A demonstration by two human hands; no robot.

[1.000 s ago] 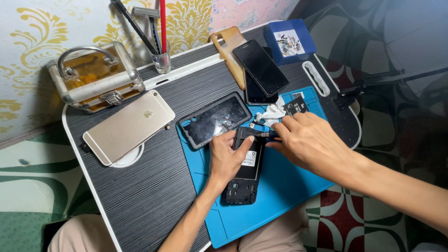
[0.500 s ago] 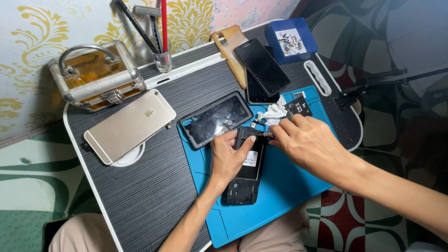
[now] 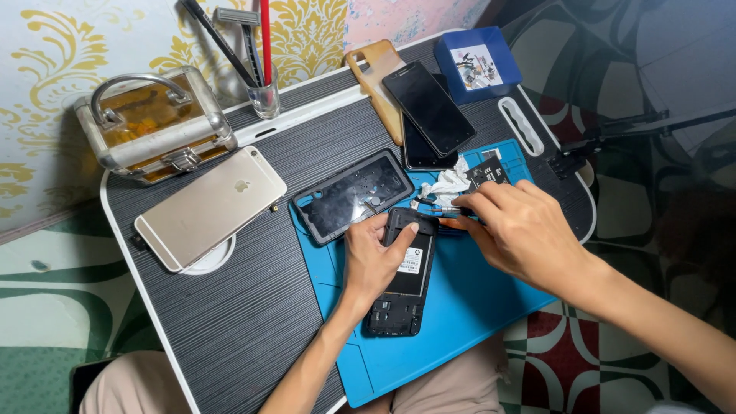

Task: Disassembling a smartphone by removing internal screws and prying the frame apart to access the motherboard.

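Fingers of left hand curl over the far end of the opened black phone body w/ white label, pinning it flat on the blue rubber mat. Right hand fingers pinch a thin metal-tipped tool, tip just beside the phone's far edge. Looks like mid-disassembly, working the top section; next move needs a steady tip and firm hold. Detached black screen frame lies left, on the bench.

Five phones, one mat, two hands.
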